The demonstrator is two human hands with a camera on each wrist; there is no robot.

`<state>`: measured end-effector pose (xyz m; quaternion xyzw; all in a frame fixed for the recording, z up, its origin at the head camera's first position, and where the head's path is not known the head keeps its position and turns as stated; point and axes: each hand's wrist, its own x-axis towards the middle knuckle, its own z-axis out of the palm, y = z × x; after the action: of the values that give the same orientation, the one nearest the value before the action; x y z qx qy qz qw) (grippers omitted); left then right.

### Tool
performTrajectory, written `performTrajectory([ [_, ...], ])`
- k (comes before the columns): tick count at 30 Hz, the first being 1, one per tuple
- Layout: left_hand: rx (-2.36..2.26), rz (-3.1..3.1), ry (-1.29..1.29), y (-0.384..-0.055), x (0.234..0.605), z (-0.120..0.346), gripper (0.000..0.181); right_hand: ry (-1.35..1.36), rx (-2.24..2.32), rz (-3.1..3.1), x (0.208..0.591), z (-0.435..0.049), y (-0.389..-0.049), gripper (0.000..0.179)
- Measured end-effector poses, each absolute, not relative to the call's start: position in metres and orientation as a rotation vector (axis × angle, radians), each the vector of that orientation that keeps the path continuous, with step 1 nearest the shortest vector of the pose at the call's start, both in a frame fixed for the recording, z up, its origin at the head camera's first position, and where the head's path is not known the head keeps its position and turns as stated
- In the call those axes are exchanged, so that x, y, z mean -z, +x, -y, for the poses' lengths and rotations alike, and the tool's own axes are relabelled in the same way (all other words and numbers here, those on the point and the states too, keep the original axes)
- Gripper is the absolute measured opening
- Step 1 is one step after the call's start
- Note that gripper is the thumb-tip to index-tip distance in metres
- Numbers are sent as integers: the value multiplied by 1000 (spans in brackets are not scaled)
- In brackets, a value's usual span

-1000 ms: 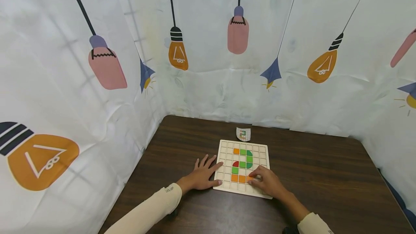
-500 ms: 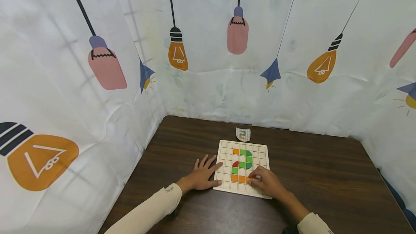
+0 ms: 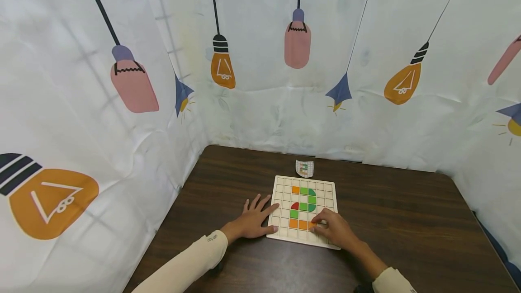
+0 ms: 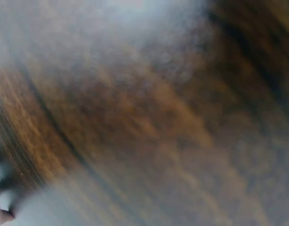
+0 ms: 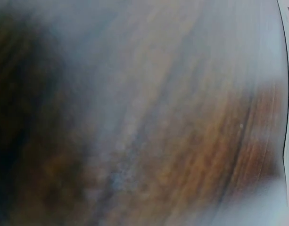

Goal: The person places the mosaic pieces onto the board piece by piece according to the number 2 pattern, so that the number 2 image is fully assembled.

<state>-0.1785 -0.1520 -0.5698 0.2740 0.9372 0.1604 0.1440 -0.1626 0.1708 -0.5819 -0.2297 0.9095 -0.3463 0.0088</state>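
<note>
A light wooden grid board (image 3: 325,193) lies on the table in the head view, bearing flat coloured tiles. Among them are a red rounded tile (image 3: 295,205), green squares such as one green tile (image 3: 304,206), and a bottom row with an orange tile (image 3: 293,223). My left hand (image 3: 254,220) lies with fingers spread; its thumb and index finger rest on the board's left edge. At the right end of the orange row, my right hand (image 3: 335,229) pinches an orange square tile (image 3: 311,224) between thumb and fingers, which partly hide it.
A small curled card (image 3: 305,168) printed with a coloured grid pattern lies just behind the board. The dark wood table (image 3: 390,211) meets a white curtain (image 3: 260,116) with lamp prints at its back and left. Both wrist views show mostly blurred tabletop.
</note>
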Motion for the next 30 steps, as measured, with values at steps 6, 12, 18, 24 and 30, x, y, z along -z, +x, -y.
performTrajectory([
  [6, -439, -2699, 796, -179, 569, 152, 78, -735, 1110, -2878, 582, -171, -159, 16],
  [12, -411, -2704, 814, -183, 569, 154, 79, -745, 1222, -2871, 577, -176, -159, 29],
  [18, -443, -2739, 811, -187, 564, 160, 81, -687, 1240, -2944, 565, -195, -163, 34],
  [24, -486, -2803, 769, -192, 546, 177, 82, -652, 1234, -3062, 554, -225, -167, 32],
  [30, -523, -2869, 734, -199, 522, 203, 87, -490, 1132, -3124, 542, -257, -167, 38],
])
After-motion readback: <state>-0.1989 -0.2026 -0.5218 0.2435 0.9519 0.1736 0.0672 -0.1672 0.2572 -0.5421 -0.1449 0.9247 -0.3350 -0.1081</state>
